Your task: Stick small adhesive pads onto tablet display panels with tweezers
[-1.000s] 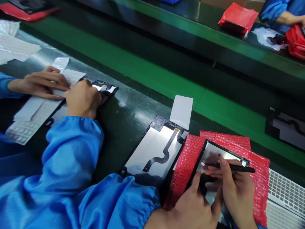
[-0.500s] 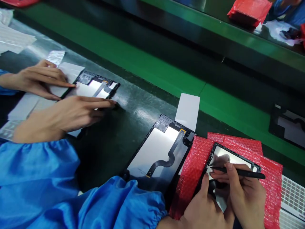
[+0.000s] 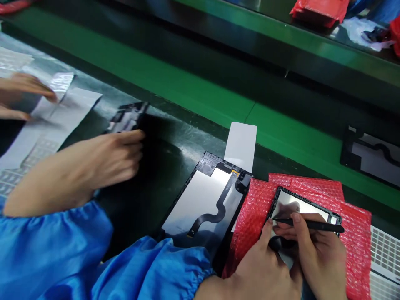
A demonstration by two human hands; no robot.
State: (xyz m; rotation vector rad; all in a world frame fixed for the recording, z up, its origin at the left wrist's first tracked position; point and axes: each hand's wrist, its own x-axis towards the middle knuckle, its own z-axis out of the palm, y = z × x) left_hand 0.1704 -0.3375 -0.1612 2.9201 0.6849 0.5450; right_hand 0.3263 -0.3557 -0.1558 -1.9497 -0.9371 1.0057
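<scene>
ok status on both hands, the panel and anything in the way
Right hand gripping black pointed tool, tip at edge of framed panel. Left hand resting on panel. Panel on red bubble wrap; left index fingertip crowds the tip.

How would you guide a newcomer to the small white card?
Find the red bubble wrap, lower right. Left of it lies a silver panel with a curving black ribbon. The card juts past its far end, plain, unlike the gridded sheets.
</scene>
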